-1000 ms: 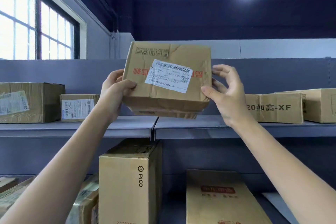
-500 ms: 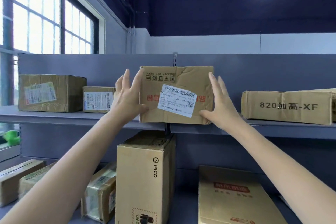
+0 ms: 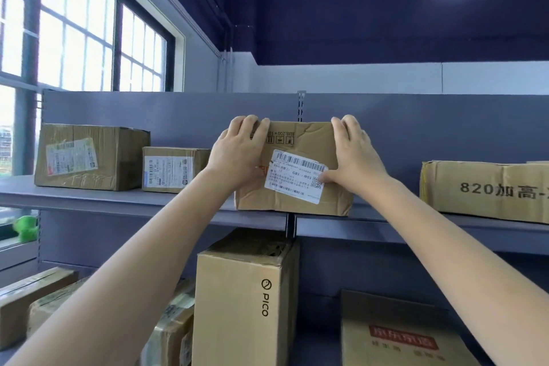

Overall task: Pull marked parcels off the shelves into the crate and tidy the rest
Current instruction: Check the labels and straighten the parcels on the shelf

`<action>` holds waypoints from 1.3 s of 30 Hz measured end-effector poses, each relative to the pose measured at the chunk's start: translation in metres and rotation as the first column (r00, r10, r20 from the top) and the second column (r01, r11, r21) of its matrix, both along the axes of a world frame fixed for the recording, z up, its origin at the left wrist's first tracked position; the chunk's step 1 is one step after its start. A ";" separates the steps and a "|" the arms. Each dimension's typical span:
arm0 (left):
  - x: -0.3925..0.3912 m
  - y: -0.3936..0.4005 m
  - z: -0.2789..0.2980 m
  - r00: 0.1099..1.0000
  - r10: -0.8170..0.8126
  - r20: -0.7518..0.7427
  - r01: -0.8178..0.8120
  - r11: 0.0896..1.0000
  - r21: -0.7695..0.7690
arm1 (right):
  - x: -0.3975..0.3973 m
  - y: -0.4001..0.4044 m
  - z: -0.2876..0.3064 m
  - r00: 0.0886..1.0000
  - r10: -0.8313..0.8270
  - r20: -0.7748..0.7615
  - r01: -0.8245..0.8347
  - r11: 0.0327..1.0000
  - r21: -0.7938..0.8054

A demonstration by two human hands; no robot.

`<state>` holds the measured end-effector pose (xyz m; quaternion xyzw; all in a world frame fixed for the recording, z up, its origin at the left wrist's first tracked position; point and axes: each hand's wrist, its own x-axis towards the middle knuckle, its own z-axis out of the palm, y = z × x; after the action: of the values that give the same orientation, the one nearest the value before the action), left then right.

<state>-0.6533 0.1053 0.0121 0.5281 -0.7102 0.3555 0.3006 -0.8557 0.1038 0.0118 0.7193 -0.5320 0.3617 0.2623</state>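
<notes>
A creased cardboard parcel (image 3: 285,202) with a white barcode label (image 3: 295,177) stands on the upper grey shelf (image 3: 133,200), over the joint between two shelf boards. My left hand (image 3: 240,151) holds its left side, fingers hooked over the top edge. On the right side my right hand (image 3: 355,154) does the same, with the thumb pressed on the label's right end. No crate is in view.
On the same shelf, two labelled boxes (image 3: 89,157) (image 3: 175,169) stand to the left and a long box printed "820" (image 3: 487,190) to the right. Below are a tall PICO box (image 3: 246,300), a flat box (image 3: 398,336) and several taped parcels (image 3: 35,297). A window (image 3: 74,38) is at left.
The parcel went from held in the air in front of me to standing on the upper shelf. Both hands slid from its sides to its top edge.
</notes>
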 end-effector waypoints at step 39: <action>0.018 -0.097 -0.028 0.959 -0.198 -0.205 0.208 0.978 0.028 | -0.075 -0.024 0.006 0.988 -0.145 -0.044 0.150 0.979 0.141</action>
<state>-0.6348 0.0079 -0.0160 0.4928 -0.7351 0.2503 0.3926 -0.9311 0.0799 0.0181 0.7008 -0.6040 0.2900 0.2447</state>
